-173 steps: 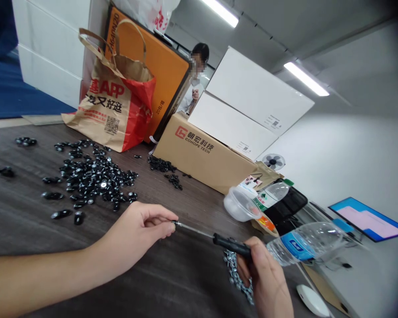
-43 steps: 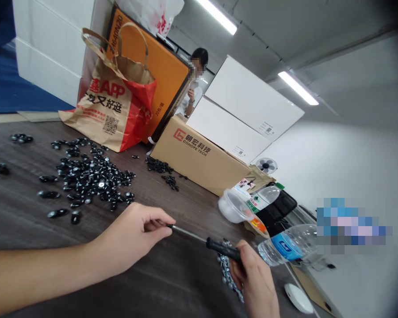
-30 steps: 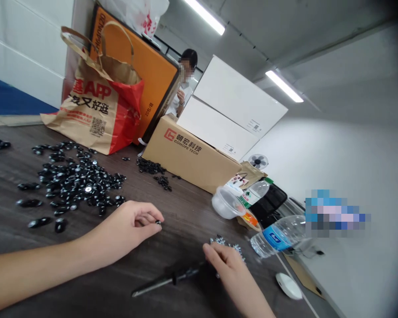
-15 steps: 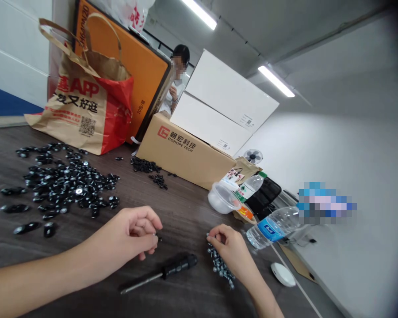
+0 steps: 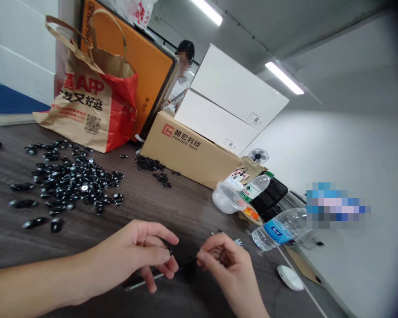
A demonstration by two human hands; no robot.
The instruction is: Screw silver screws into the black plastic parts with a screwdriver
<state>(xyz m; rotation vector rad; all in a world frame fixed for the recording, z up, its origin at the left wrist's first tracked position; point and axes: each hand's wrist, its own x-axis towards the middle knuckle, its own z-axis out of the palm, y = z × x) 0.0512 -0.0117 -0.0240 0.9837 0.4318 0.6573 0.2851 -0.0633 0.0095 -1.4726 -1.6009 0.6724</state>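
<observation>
My left hand [image 5: 152, 251] pinches a small black part [image 5: 170, 251] at its thumb tip, the other fingers loosely curled. Just to its right is my right hand [image 5: 223, 260], thumb and forefinger pressed together; whatever is between them is too small to make out. Beneath my left hand a screwdriver [image 5: 142, 282] lies on the dark table, its shaft showing and its black handle mostly hidden. Silver screws [image 5: 238, 242] peek out behind my right hand, which covers most of their pile. A big heap of black parts with silver ends [image 5: 69, 181] spreads on the left.
Smaller black pieces [image 5: 149, 163] lie before a cardboard box [image 5: 189, 152] bearing white boxes [image 5: 219, 119]. A paper bag [image 5: 86, 101] stands back left. To the right are a plastic tub [image 5: 227, 198], a water bottle [image 5: 278, 229] and a white device [image 5: 290, 277]. A person sits behind.
My right hand has left the screw pile and moved left toward my left hand, fingers still pinched. My left hand has shifted slightly right and down, over the screwdriver.
</observation>
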